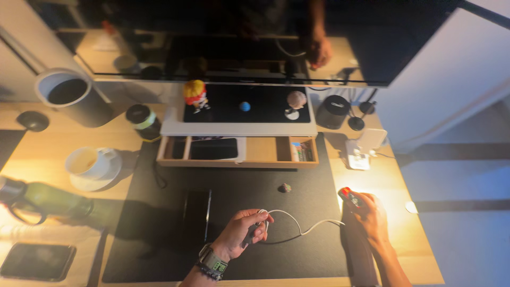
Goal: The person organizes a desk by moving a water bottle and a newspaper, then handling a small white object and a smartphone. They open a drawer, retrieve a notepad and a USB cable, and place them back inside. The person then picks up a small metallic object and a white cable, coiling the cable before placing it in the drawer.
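My left hand (241,232) is closed around one end of a thin white cable (300,227) that loops over the black desk mat (234,255). A watch sits on that wrist. My right hand (369,215) grips a small red and black device (349,195) at the mat's right edge; the cable's other end runs toward it. A flat black rectangular object (196,212) lies on the mat left of my left hand.
A monitor stand (170,126) bears a small figurine (195,94) and two small balls, with a wooden drawer tray (255,154) beneath. A white cup on a saucer (91,165), a green bottle (45,199), a phone (38,261), a grey bin (74,95) and a black speaker (332,111) stand around.
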